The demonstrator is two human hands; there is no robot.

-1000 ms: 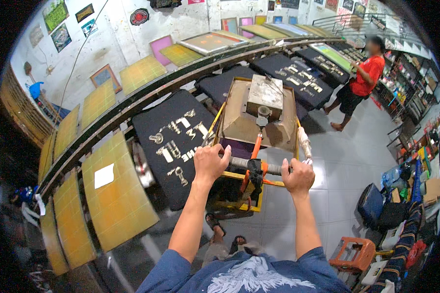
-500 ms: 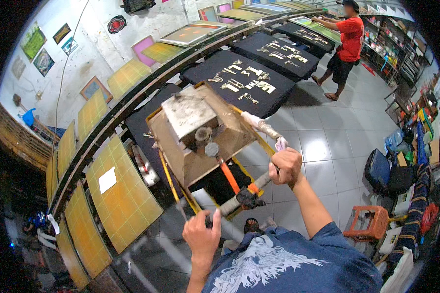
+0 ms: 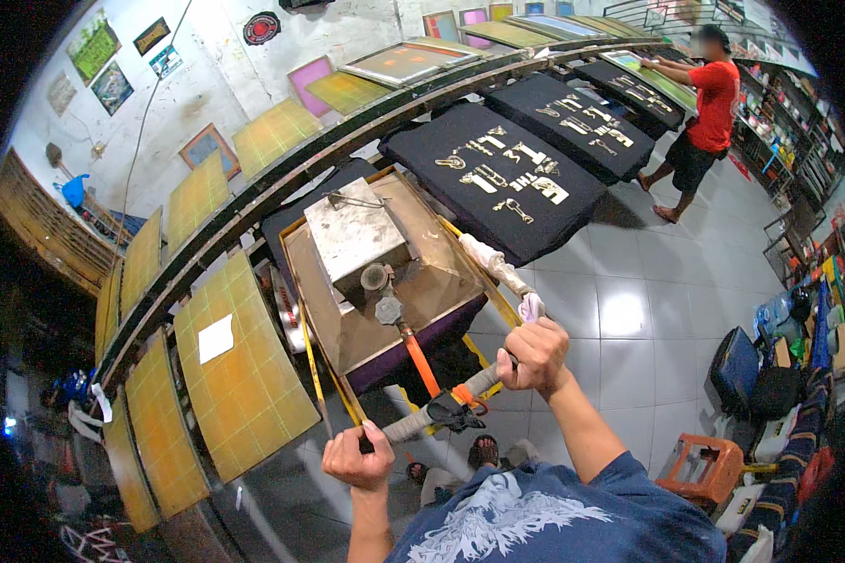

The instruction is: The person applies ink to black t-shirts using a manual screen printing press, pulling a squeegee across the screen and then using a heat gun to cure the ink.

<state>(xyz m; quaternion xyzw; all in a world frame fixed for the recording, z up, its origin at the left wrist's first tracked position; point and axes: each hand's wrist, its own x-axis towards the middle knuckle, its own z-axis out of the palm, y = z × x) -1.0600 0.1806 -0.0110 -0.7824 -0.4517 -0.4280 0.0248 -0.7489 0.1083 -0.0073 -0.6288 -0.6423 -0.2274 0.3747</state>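
Observation:
My left hand (image 3: 358, 456) and my right hand (image 3: 534, 355) are closed on a grey tape-wrapped bar (image 3: 406, 427), left lower, right higher. The bar is on a yellow-framed heater unit (image 3: 441, 281), which has a silver box (image 3: 347, 230) on top and an orange hose (image 3: 420, 364). A rag-wrapped side handle (image 3: 493, 258) runs up from beside my right hand. The unit sits over a black-covered board (image 3: 277, 220), mostly hidden. Beyond it lies a black garment (image 3: 422, 159) printed in cream.
A co-worker (image 3: 709, 113) in red reaches toward a green screen (image 3: 629, 70) at the back right. Yellow boards (image 3: 235, 366) line the rail (image 3: 319, 145) at left. An orange plastic stool (image 3: 695, 474), bags (image 3: 737, 375) and shelves (image 3: 770, 131) stand along the right over a tiled floor.
The heater unit has swung down-left with both my hands on the bar, which is now tilted, uncovering printed garments. The co-worker's arms now stretch toward the green screen.

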